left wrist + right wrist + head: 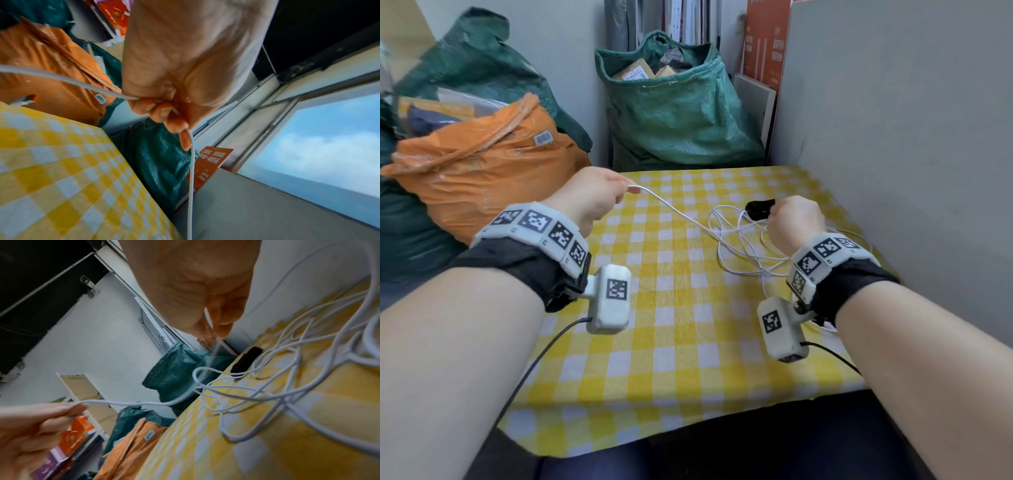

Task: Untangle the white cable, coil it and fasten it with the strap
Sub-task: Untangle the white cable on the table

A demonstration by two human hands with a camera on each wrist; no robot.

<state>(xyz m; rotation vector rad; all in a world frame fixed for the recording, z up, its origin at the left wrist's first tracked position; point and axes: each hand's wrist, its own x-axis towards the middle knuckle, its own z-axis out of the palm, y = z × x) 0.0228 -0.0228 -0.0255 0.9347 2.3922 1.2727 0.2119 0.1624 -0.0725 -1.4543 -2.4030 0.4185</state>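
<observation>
Left hand (589, 195), as I read it, is curled round one raised strand of the white cable (739, 236) whose tangle lies on the checked tablecloth (671, 342) beside the black strap (758, 207), right hand (796, 222) pinching another strand: untangling underway, next drawing loops apart; the crossings themselves stay unclear.

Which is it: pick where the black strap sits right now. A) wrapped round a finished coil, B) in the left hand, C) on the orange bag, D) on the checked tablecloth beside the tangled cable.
D: the black strap lies on the checked tablecloth beside the loose loops of the white cable.
</observation>
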